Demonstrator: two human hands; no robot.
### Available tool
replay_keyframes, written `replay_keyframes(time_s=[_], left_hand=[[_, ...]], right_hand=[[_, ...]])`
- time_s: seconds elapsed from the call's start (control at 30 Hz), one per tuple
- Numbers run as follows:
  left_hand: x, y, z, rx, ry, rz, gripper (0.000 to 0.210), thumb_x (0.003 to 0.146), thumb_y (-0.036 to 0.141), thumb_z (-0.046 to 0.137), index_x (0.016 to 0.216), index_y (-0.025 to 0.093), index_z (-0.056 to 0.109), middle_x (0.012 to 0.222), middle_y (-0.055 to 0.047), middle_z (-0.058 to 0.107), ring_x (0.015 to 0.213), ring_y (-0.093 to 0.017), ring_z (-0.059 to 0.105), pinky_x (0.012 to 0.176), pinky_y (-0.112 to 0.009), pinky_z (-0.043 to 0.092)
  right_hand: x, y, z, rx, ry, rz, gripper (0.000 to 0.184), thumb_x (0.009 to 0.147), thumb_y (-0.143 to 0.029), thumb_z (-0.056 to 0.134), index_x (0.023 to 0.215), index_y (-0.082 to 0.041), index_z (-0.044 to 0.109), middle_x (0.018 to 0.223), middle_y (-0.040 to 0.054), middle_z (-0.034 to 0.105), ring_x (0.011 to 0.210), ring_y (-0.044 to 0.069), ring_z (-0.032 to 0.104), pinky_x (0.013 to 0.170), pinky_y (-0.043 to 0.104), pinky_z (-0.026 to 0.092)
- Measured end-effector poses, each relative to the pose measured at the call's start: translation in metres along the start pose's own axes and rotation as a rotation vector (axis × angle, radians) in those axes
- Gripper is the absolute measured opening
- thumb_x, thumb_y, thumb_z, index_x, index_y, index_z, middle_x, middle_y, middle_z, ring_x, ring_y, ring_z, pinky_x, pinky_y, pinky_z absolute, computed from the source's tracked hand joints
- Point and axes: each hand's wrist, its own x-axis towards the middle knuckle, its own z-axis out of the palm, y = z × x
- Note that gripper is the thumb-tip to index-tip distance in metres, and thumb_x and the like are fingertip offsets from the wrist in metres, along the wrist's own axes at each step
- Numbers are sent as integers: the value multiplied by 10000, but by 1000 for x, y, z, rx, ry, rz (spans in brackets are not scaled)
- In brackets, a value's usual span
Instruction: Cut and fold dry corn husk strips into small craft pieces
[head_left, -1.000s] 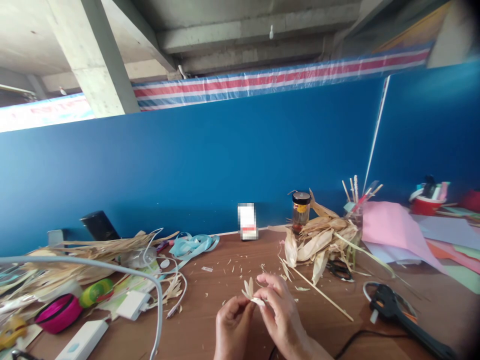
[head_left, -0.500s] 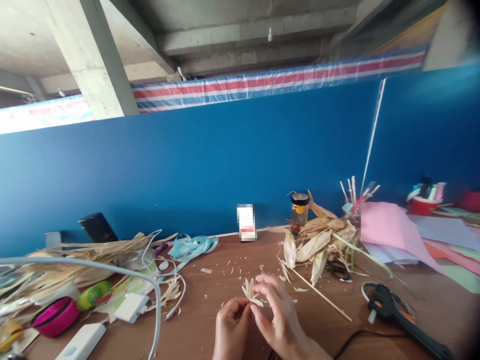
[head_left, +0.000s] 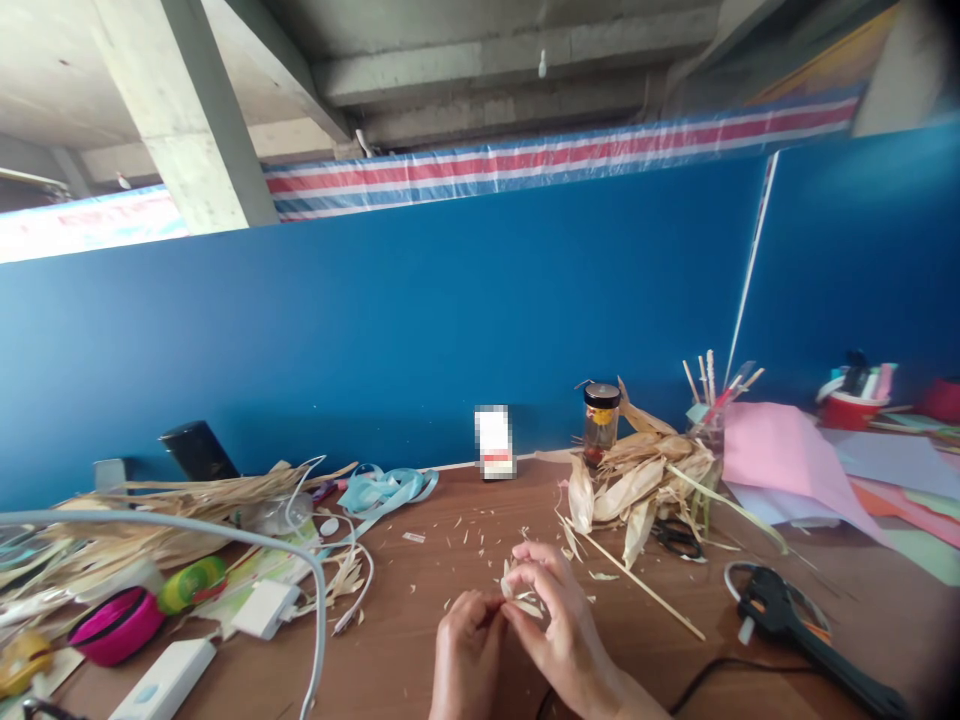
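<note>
Low in the middle of the view, over the brown table, my left hand (head_left: 466,650) is closed in a pinch at the base of a small pale flower of corn-husk petals (head_left: 529,606). My right hand (head_left: 556,625) comes in from the right with its thumb meeting the left fingertips. Its index and middle fingers curl over the petals and partly cover them. What lies right between the pinching fingertips is hidden. Thin husk scraps (head_left: 480,540) are scattered on the table just beyond both hands.
Right of the hands lie a thin stick (head_left: 645,588), a pile of dried corn husks (head_left: 637,480), black scissors (head_left: 679,540) and a black glue gun (head_left: 795,620). A lidded jar (head_left: 601,425) stands behind. Leftward are a blue ribbon (head_left: 386,492), white cable (head_left: 319,600) and power strip (head_left: 165,680).
The right fingers have closed in over the petals, so less of the flower shows. The left hand keeps its pinch in nearly the same place. The view has shifted slightly.
</note>
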Motion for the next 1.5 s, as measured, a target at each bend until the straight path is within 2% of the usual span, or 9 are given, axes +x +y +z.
replay_keyframes(time_s=[0.23, 0.43, 0.6, 0.7, 0.8, 1.0, 1.17, 1.5], left_hand=[[0, 3, -1, 35, -24, -2, 169, 754, 249, 502, 711, 172, 646, 652, -42, 617, 609, -161, 546, 578, -231, 402], [0, 4, 0, -70, -13, -56, 160, 731, 257, 534, 696, 158, 654, 639, -52, 629, 601, -170, 553, 567, -233, 407], [-1, 3, 0, -90, -9, -93, 176, 737, 277, 531, 719, 151, 653, 662, -57, 641, 614, -171, 561, 580, -236, 419], [-1, 1, 1, -93, -4, -100, 177, 733, 286, 538, 731, 151, 652, 677, -59, 647, 625, -174, 566, 584, -238, 425], [-1, -1, 1, -60, 3, -88, 183, 744, 294, 526, 750, 156, 645, 676, -53, 642, 624, -169, 563, 584, -238, 425], [0, -2, 0, 53, 20, -16, 180, 758, 291, 508, 761, 168, 639, 671, -47, 621, 625, -166, 563, 593, -249, 430], [0, -3, 0, 107, 46, 43, 166, 754, 278, 509, 739, 175, 637, 644, -41, 602, 604, -162, 556, 586, -253, 435], [-2, 1, 0, 76, 81, 41, 158, 732, 261, 526, 679, 166, 640, 603, -33, 605, 576, -156, 549, 572, -246, 430]], right_hand=[[-3, 7, 3, -64, 29, -57, 115, 741, -106, 521, 725, -209, 568, 1010, 60, 498, 956, 187, 499, 768, 313, 456], [0, 4, -3, -169, 113, -235, 168, 738, -90, 535, 744, -240, 611, 966, 46, 517, 926, 182, 495, 780, 340, 441], [2, 1, -6, -199, 86, -228, 164, 739, -89, 543, 740, -232, 623, 747, 27, 511, 764, 149, 502, 693, 290, 446], [1, 1, -7, -224, 52, -235, 169, 747, -93, 538, 737, -238, 624, 692, 14, 507, 719, 139, 488, 681, 282, 438], [1, 2, -7, -257, 88, -238, 156, 745, -113, 550, 731, -249, 627, 765, 24, 524, 798, 160, 491, 734, 316, 429], [1, 5, -4, -318, 116, -185, 81, 737, -169, 573, 723, -238, 614, 1054, 49, 503, 1033, 224, 437, 855, 396, 396], [-2, 7, -3, -342, 127, -204, 93, 747, -162, 554, 721, -237, 603, 1122, 36, 485, 1078, 223, 419, 874, 385, 394], [-2, -5, 4, -395, 200, -232, 139, 767, -146, 522, 659, -214, 578, 1153, 17, 512, 1110, 233, 399, 901, 396, 347]])
